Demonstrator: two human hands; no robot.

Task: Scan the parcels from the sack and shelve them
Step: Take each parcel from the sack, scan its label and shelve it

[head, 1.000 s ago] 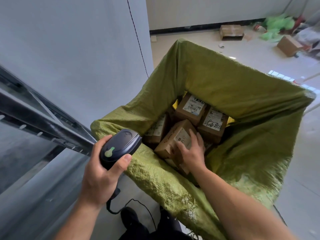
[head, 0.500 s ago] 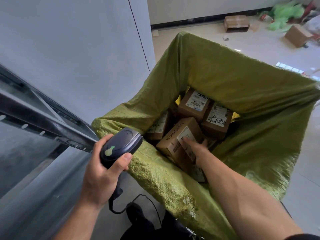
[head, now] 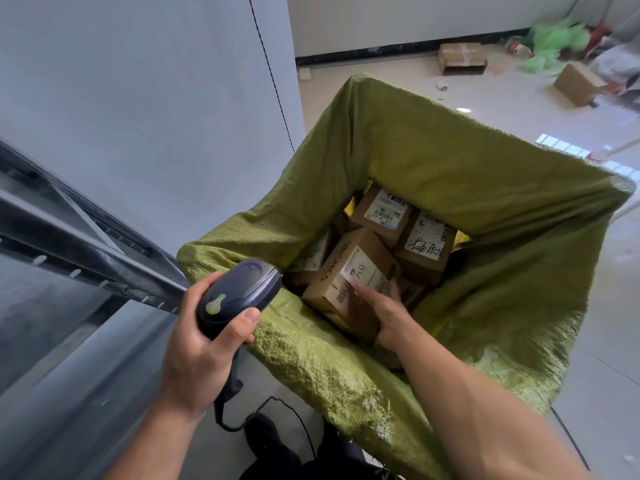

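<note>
Has tipped centre parcel [head: 349, 268] label-up in sack [head: 450, 174], gripping it with right hand [head: 384, 311]; clutches scanner [head: 239, 292] in left hand [head: 194, 358], lower left. Looks ready to scan.

A pale blank wall [head: 138, 98] fills the left, with a dark metal shelf rail [head: 86, 258] slanting across its near part. Far right, a glossy cream floor [head: 398, 81] meets a black skirting strip [head: 363, 55]. Two cardboard boxes [head: 460, 57] and crumpled green plastic [head: 554, 39] lie there, and bright window light [head: 562, 148] reflects off the tiles.
</note>
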